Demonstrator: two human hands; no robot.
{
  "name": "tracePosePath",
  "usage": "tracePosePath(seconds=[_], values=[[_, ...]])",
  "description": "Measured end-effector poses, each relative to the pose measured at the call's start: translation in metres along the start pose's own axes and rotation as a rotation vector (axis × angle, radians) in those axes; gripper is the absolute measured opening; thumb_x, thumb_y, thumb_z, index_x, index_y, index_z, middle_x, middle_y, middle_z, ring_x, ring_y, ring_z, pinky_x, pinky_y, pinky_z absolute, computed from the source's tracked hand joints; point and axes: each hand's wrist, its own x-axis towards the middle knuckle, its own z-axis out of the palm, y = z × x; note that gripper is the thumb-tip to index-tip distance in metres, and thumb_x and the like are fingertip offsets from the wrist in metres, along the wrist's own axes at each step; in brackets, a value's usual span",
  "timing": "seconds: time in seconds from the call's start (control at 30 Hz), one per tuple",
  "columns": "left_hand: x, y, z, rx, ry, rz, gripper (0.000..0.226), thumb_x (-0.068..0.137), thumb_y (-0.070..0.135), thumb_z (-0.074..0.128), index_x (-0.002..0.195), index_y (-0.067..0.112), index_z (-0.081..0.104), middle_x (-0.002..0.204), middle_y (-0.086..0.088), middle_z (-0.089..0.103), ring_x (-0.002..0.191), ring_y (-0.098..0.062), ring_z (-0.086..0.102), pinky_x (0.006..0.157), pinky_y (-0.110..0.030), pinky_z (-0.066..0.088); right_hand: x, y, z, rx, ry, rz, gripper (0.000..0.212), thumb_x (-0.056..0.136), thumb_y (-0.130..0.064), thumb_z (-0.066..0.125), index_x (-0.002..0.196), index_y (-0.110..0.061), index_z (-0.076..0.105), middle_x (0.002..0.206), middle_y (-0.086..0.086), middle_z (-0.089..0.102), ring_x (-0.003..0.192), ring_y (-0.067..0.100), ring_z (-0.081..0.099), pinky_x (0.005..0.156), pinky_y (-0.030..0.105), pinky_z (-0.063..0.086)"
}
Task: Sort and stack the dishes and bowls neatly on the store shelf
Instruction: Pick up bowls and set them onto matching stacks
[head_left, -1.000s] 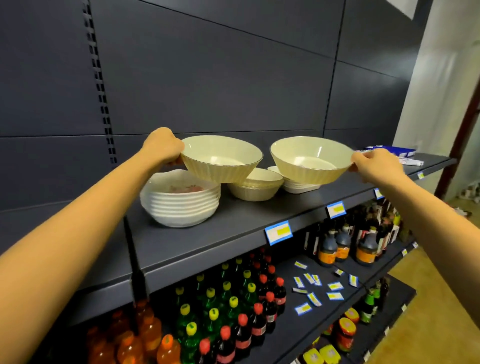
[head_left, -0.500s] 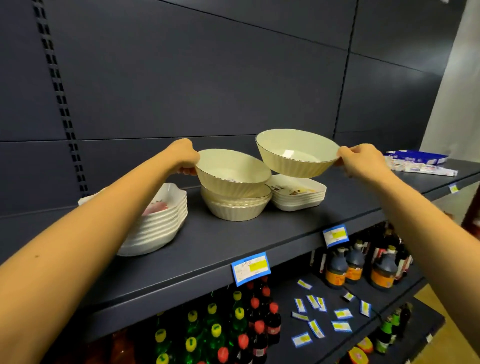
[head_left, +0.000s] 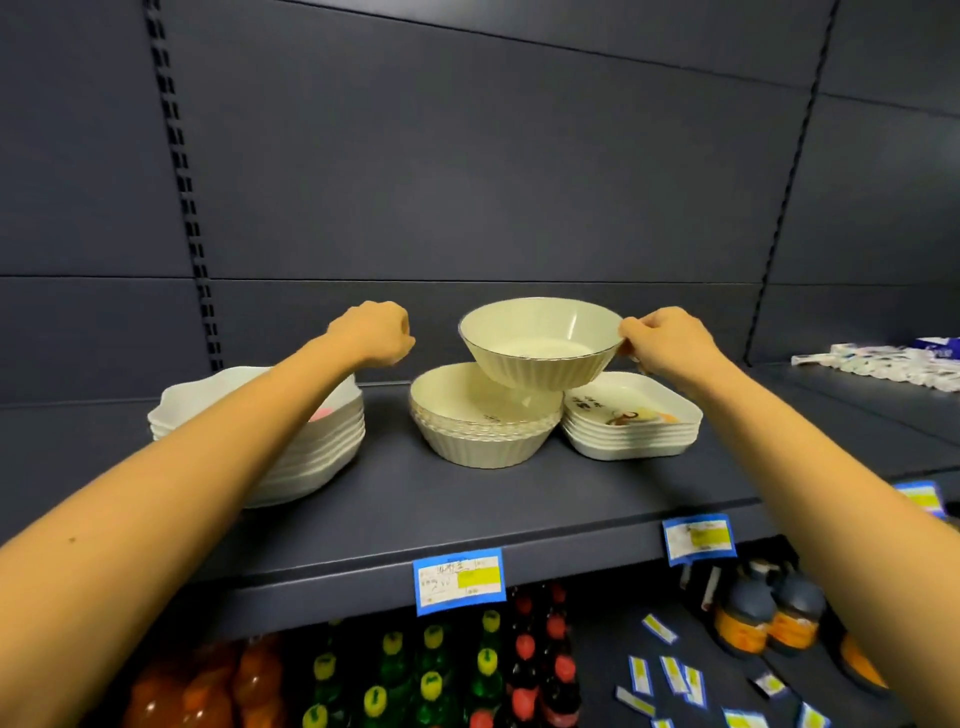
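Observation:
My right hand (head_left: 667, 343) pinches the right rim of a cream ribbed bowl (head_left: 540, 343) and holds it tilted just above a stack of matching cream bowls (head_left: 483, 431) on the dark shelf (head_left: 467, 514). My left hand (head_left: 371, 332) hovers left of that bowl with its fingers curled and nothing in it. A stack of white scalloped dishes (head_left: 317, 447) stands at the left, partly hidden by my left forearm. A stack of white square dishes (head_left: 634, 426) with a printed picture inside stands to the right of the bowl stack.
Blue-and-white packets (head_left: 883, 361) lie at the far right of the shelf. Blue price tags (head_left: 460, 579) hang on the shelf's front edge. The shelf below holds bottles with coloured caps (head_left: 431, 675) and dark sauce bottles (head_left: 769, 608).
My left hand set its bowl onto the cream stack and let go, pulling back to the left. My right hand brought its bowl left and down over the same stack.

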Motion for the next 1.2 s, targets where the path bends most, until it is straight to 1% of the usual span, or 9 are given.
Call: tracePosePath(seconds=[0.1, 0.2, 0.33, 0.47, 0.57, 0.63, 0.77, 0.9, 1.2], values=[[-0.008, -0.005, -0.006, 0.067, 0.082, -0.005, 0.032, 0.095, 0.024, 0.044, 0.121, 0.010, 0.057, 0.121, -0.015, 0.063, 0.107, -0.036, 0.059, 0.086, -0.042, 0.047, 0.005, -0.005, 0.016, 0.009, -0.062, -0.021, 0.038, 0.086, -0.022, 0.043, 0.050, -0.015, 0.053, 0.056, 0.006, 0.056, 0.069, 0.025, 0.050, 0.070, 0.034, 0.041], [-0.019, -0.009, -0.010, 0.119, 0.182, -0.011, 0.032, 0.095, 0.021, 0.041, 0.120, 0.010, 0.058, 0.120, -0.015, 0.064, 0.105, -0.037, 0.059, 0.080, -0.039, 0.046, 0.007, -0.007, 0.033, 0.013, -0.133, -0.048, 0.035, 0.085, -0.023, 0.043, 0.055, -0.015, 0.058, 0.069, 0.008, 0.068, 0.072, 0.026, 0.055, 0.077, 0.037, 0.050], [-0.035, -0.017, -0.016, 0.110, 0.259, -0.052, 0.031, 0.094, 0.019, 0.040, 0.116, 0.009, 0.059, 0.116, -0.015, 0.065, 0.101, -0.037, 0.060, 0.074, -0.036, 0.041, 0.003, -0.009, 0.048, -0.083, -0.221, -0.080, 0.031, 0.087, -0.023, 0.042, 0.064, -0.015, 0.061, 0.063, 0.004, 0.059, 0.076, 0.028, 0.056, 0.076, 0.034, 0.046], [-0.052, -0.024, -0.023, 0.035, 0.308, -0.117, 0.028, 0.092, 0.019, 0.043, 0.112, 0.011, 0.061, 0.114, -0.012, 0.067, 0.101, -0.035, 0.059, 0.075, -0.034, 0.041, -0.005, -0.010, 0.048, -0.402, -0.258, -0.164, 0.033, 0.093, -0.030, 0.040, 0.066, -0.014, 0.046, 0.095, 0.012, 0.059, 0.086, 0.031, 0.050, 0.075, 0.032, 0.037], [-0.068, -0.030, -0.026, 0.008, 0.363, -0.154, 0.027, 0.092, 0.020, 0.044, 0.111, 0.011, 0.061, 0.114, -0.011, 0.067, 0.101, -0.035, 0.059, 0.078, -0.036, 0.043, -0.011, -0.018, 0.040, -0.598, -0.147, -0.299, 0.037, 0.094, -0.043, 0.044, 0.102, -0.009, 0.055, 0.119, 0.012, 0.061, 0.108, 0.033, 0.057, 0.077, 0.033, 0.036], [-0.080, -0.036, -0.027, 0.014, 0.390, -0.172, 0.027, 0.092, 0.019, 0.044, 0.111, 0.011, 0.061, 0.112, -0.010, 0.067, 0.100, -0.034, 0.059, 0.075, -0.033, 0.040, -0.016, -0.030, 0.039, -0.565, -0.130, -0.368, 0.048, 0.092, -0.047, 0.048, 0.119, -0.008, 0.050, 0.123, 0.009, 0.059, 0.112, 0.032, 0.057, 0.079, 0.035, 0.039], [-0.107, -0.054, -0.031, 0.068, 0.426, -0.202, 0.027, 0.092, 0.019, 0.044, 0.110, 0.010, 0.061, 0.113, -0.010, 0.067, 0.098, -0.033, 0.060, 0.073, -0.032, 0.040, -0.032, -0.065, 0.055, -0.418, -0.214, -0.585, 0.038, 0.092, -0.037, 0.048, 0.122, -0.014, 0.052, 0.122, 0.004, 0.059, 0.107, 0.028, 0.057, 0.076, 0.034, 0.041], [-0.144, -0.083, -0.041, 0.136, 0.447, -0.262, 0.026, 0.091, 0.021, 0.046, 0.109, 0.009, 0.061, 0.112, -0.009, 0.066, 0.097, -0.030, 0.060, 0.071, -0.031, 0.038, -0.063, -0.107, 0.080, -0.303, -0.324, -0.765, 0.038, 0.093, -0.037, 0.049, 0.126, -0.018, 0.051, 0.128, 0.001, 0.058, 0.115, 0.025, 0.055, 0.089, 0.038, 0.045], [-0.239, -0.171, -0.078, 0.264, 0.439, -0.437, 0.031, 0.092, 0.028, 0.047, 0.113, 0.007, 0.059, 0.117, -0.011, 0.064, 0.105, -0.032, 0.058, 0.080, -0.037, 0.045, -0.142, -0.197, 0.137, -0.182, -0.446, -1.021, 0.040, 0.095, -0.032, 0.046, 0.132, -0.020, 0.048, 0.137, -0.001, 0.053, 0.122, 0.024, 0.052, 0.089, 0.035, 0.043]])
